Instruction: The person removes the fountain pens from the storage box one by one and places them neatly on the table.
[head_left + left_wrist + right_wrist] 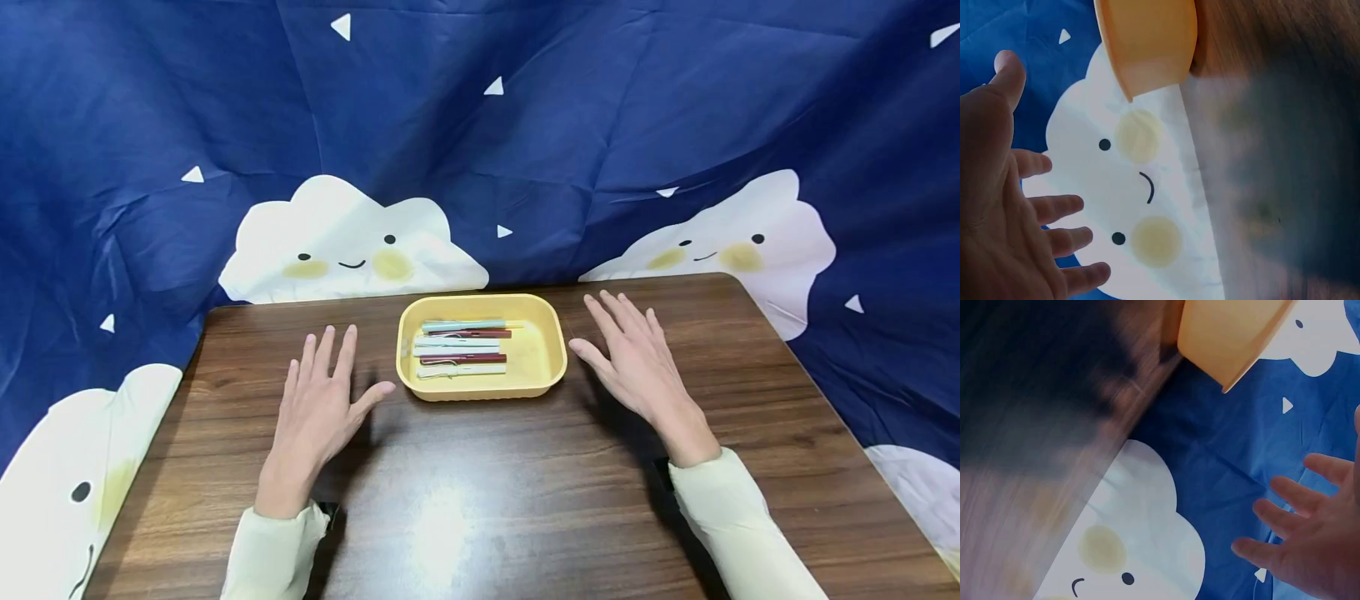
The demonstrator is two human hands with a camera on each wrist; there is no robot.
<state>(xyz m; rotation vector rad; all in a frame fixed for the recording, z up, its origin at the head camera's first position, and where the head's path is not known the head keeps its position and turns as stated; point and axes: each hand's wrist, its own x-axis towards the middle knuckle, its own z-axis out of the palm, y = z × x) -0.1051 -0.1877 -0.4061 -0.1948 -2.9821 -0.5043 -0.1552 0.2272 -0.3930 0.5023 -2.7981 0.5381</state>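
Holding nothing, your left hand (318, 412) and right hand (641, 362) spread their fingers on either side of the yellow tray (534, 354), which sits on the table (480, 475) with pens (468, 360) inside. Either hand knocking its side could shove it; a careless grab could roll close-lying pens. Count one tray, two dark red pens (480, 359), one cream pen (472, 371); the pale blue pens (459, 351) lie too tight to count surely.

Studio-like tabletop (540, 492) (cloud-print backdrop (555, 142))
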